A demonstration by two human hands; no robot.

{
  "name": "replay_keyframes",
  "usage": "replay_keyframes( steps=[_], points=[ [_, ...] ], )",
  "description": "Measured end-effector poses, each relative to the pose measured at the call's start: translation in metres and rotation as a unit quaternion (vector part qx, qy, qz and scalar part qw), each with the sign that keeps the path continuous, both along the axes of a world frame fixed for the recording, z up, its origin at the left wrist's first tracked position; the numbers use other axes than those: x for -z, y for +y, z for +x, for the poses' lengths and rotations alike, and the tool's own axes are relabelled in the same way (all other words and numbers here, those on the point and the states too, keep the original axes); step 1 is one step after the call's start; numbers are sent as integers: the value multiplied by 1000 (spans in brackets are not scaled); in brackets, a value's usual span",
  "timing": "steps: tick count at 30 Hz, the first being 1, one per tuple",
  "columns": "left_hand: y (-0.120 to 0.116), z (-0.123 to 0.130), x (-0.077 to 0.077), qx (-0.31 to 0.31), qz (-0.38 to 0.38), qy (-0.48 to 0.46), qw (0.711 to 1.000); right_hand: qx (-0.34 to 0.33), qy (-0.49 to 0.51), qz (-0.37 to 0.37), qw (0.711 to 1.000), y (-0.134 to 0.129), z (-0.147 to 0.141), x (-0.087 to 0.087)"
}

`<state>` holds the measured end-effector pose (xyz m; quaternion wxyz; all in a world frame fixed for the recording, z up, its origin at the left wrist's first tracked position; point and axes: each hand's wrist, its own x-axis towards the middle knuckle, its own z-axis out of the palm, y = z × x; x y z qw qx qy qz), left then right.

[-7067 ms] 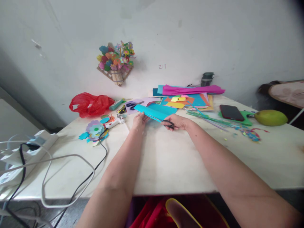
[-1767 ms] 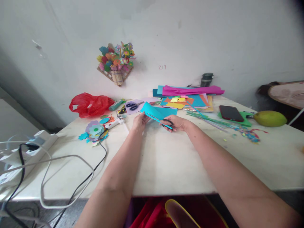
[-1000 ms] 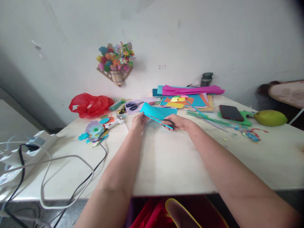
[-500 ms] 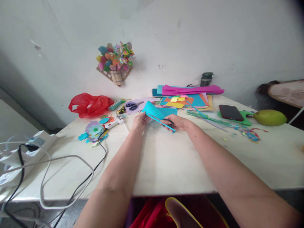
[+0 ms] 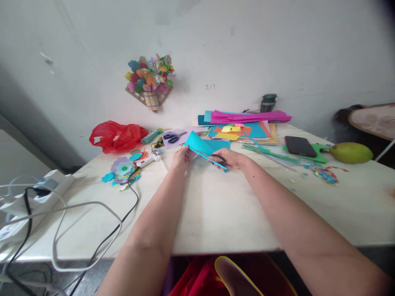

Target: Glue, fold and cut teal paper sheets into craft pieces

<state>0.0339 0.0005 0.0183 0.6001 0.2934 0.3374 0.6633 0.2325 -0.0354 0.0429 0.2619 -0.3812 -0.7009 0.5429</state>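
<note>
The change shows at the near edge of the blue sheet (image 5: 198,142): a narrow strip (image 5: 222,167) stands apart from it and slants toward my right hand (image 5: 231,158). I judge the sheet to be partly cut, with the strip seemingly joined toward my left hand (image 5: 181,158), though the blades are too small and blurred for me to be sure how far the cut runs.

My left fingers grip the sheet's left end, where it curls upward. My right fingers are closed around the handles of the black-handled scissors (image 5: 219,156), whose blades point left along the strip. Both hands are above the desk (image 5: 222,213), between the white glue gun (image 5: 149,159) and the green stems (image 5: 268,153).

Beyond my hands, a flat piece of blue (image 5: 222,144) lies behind the curled part; the stacked papers (image 5: 259,130) are farther back. The second pair of scissors (image 5: 171,138) rests on lilac paper (image 5: 168,143), beyond my left hand.
</note>
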Motion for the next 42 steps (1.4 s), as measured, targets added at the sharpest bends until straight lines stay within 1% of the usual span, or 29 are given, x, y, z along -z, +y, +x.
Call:
replay_keyframes(
  steps=[5,8,11,18,21,28,34,38,42],
  points=[
    [1,-3,0,-12,7,0,1000,-12,-1,10,1000,0,2,-1],
    [2,-5,0,-21,4,3,1000,-5,0,-4,1000,-1,2,-2],
    [1,-4,0,-13,6,6,1000,-1,7,-22,1000,-1,2,-2],
    [-3,0,0,20,25,27,999,-15,35,-46,998,4,3,3],
    [-4,1,-1,24,30,26,999,-12,28,-39,999,4,3,3],
    [-3,1,-4,2,6,19,1000,0,14,-21,1000,2,1,2],
    [-3,0,-3,6,10,18,1000,5,-1,5,1000,-2,0,-3],
    [-4,1,-3,2,4,25,1000,4,-4,11,1000,-3,1,-4],
    [-2,0,-3,1,14,22,1000,-1,1,10,1000,-3,2,-4]
  ],
)
